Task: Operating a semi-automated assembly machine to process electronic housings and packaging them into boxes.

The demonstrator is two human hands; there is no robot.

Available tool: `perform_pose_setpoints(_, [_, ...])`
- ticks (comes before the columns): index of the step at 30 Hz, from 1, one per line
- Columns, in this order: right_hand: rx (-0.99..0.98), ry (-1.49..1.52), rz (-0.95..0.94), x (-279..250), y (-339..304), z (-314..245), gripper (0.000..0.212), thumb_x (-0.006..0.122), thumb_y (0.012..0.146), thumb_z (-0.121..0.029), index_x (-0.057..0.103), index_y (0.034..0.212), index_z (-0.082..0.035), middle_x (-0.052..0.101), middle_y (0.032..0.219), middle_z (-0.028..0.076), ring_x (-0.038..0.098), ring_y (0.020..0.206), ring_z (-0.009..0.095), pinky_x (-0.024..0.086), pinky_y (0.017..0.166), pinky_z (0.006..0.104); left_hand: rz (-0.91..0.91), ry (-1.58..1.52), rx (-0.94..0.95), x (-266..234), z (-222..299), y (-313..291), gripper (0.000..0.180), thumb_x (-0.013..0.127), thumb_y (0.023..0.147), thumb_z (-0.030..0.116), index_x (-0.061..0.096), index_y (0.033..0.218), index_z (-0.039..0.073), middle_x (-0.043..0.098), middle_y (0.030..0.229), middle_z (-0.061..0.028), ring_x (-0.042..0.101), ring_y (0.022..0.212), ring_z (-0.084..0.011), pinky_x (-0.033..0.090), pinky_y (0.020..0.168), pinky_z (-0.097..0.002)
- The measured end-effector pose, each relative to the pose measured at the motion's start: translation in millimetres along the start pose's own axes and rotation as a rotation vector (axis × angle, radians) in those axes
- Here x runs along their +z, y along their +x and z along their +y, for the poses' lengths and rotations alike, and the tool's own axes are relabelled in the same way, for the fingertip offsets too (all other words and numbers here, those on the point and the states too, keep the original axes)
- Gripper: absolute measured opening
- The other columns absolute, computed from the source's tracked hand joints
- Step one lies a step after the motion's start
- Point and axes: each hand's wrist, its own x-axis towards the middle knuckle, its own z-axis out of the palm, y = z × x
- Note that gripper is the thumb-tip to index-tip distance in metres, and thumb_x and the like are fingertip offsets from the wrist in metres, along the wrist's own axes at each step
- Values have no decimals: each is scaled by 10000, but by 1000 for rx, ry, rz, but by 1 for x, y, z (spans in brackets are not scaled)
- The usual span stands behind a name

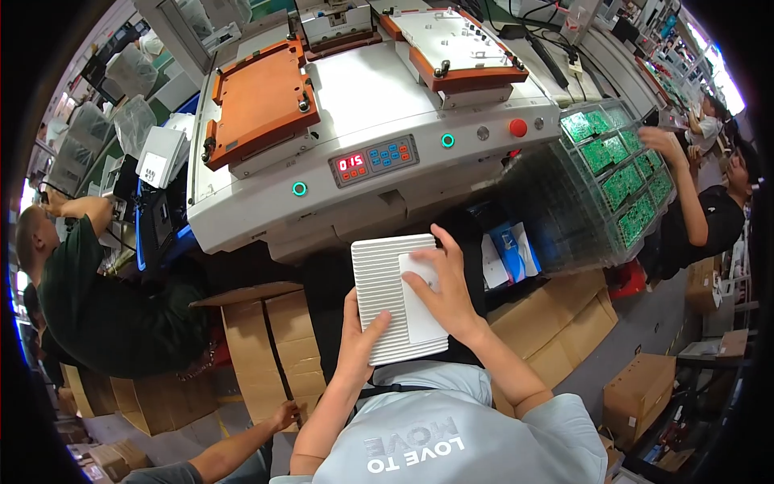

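Note:
A white casing (377, 278) with a ribbed face and a smooth panel on its right side is held over my lap, in front of the machine. My left hand (359, 337) is closed round its lower left edge, thumb across the ribs, the other fingers mostly hidden beneath. Over the smooth panel (419, 323) lies my right hand (447, 292). Its thumb and a bent finger press on the panel, while another finger reaches up past the top right corner.
A white machine (363, 89) stands ahead, bearing an orange fixture (262, 101), a white-topped fixture (451, 40) and a red button (518, 127). Trays of green circuit boards (621, 185) stand right. Cardboard (556, 323) lies at both sides. Co-workers sit left and right; another person's hand (285, 415) is lower left.

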Motion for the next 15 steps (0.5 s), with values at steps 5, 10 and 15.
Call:
perform_pose_setpoints(5, [-393,-55,-364,-57,6,-5,302,697,883,-109,682,1172,-23,637,1269,137,557,1249,312,409,1079,464,-47,-176,-34,-14,29,11,499,628,920,101,429,1371,21,584,1220,-130,599,1122,-199,482,981,-336])
perform_pose_setpoints(10, [-799,-299,-484,-102,31,-37,308,694,866,-108,681,1159,-13,672,1188,137,630,1143,289,515,976,417,-237,-279,-116,-19,73,11,537,596,899,78,428,1397,-29,596,1248,-152,616,1138,-209,484,999,-318])
perform_pose_setpoints(15, [-995,-206,-188,-89,79,-73,264,707,821,-48,674,1073,27,710,975,120,698,855,282,580,735,367,-504,-659,-127,-7,135,16,682,463,1015,501,360,1456,-9,509,1389,-247,518,1305,-338,418,1113,-453])
